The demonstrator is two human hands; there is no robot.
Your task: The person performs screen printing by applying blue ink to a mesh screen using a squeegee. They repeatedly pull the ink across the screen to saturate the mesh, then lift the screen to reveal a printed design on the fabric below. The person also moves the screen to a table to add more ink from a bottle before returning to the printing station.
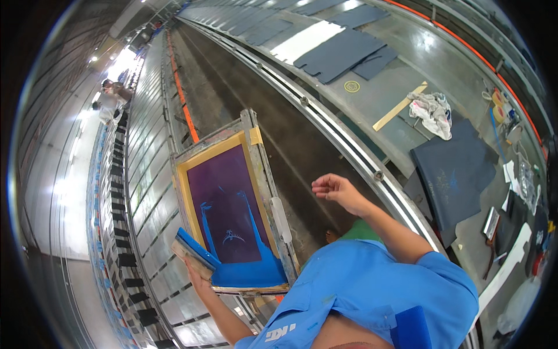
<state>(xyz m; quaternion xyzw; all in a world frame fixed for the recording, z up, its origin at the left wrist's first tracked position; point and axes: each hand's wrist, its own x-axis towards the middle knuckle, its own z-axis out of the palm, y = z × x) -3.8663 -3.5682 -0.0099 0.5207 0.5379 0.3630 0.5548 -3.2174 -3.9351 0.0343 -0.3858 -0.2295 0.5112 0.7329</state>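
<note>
A squeegee [197,249] with a blue ink-coated blade and a wooden handle is gripped in my left hand [199,280]. It is tilted over the lower left corner of a screen printing frame [268,174]. Tan tape lines the frame's inner border around a dark purple mesh [218,180]. Blue ink [250,274] pools along the near end of the mesh and runs up both sides in streaks. Right of the frame, my right hand [340,192] hangs in the air, its fingers loosely bent and nothing visible in them.
Long metal print tables [145,192] run away on the left, with a person [110,102] far off. Across a rail [349,157] on the right, a table carries dark fabric panels [340,52], a crumpled rag [431,113], a flat wooden strip [401,106] and a brush [491,224].
</note>
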